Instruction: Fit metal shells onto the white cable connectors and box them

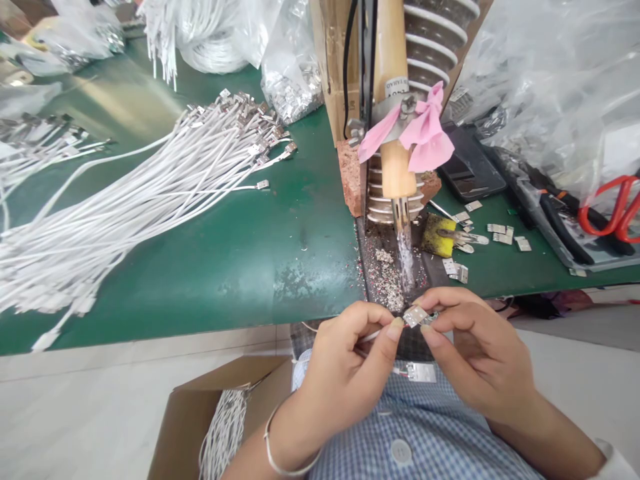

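My left hand (353, 357) is closed, thumb and index finger pinching a white cable (369, 337) near its end. Right at those fingertips is a small silver USB plug (415, 316). My right hand (483, 350) pinches the plug's other side between thumb and index finger. Below my left fingers hangs another silver USB plug (421, 372), with thin wires showing behind it. Just above both hands points the tip of a soldering iron (405, 257), its wooden handle clamped upright in a stand and tied with pink cloth. Solder crumbs (387, 283) lie beneath the tip.
A large bundle of white cables (150, 200) covers the left of the green table (310, 267). To the right lie a yellow sponge (438, 235), loose metal shells (500, 231), a phone (470, 163) and red-handled scissors (613, 207). A cardboard box (185, 427) with cables stands below.
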`<state>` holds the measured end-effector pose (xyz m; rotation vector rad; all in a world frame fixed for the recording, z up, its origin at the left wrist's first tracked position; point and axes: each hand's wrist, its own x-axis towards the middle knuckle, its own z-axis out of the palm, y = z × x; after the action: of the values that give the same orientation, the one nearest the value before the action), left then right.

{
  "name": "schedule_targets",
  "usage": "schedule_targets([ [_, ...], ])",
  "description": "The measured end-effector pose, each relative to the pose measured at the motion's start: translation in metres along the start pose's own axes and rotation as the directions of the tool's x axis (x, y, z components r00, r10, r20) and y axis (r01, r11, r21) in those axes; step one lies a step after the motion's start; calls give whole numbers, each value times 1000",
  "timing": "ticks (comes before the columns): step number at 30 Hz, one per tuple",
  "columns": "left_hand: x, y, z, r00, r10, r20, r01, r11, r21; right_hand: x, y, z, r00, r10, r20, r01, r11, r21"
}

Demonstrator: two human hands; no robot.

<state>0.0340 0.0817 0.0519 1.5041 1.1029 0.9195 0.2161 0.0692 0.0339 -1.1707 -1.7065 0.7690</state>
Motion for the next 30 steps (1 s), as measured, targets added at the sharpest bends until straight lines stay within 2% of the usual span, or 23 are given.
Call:
schedule_targets([
  [7,-4,2,2,1000,-7,6,7,1000,15,-4,1,0,1000,22,15,-22,1000,20],
  [13,-6,3,3,993,121,-2,-120,990,74,-8,1,3,995,88,37,-93,985,143],
  [18,-8,4,2,990,139,17,-140,980,139,-8,0,3,992,127,17,-127,965,227],
  [30,-11,3,4,977,211,12,-208,951,230,-7,-2,1,991,131,40,-136,961,242],
])
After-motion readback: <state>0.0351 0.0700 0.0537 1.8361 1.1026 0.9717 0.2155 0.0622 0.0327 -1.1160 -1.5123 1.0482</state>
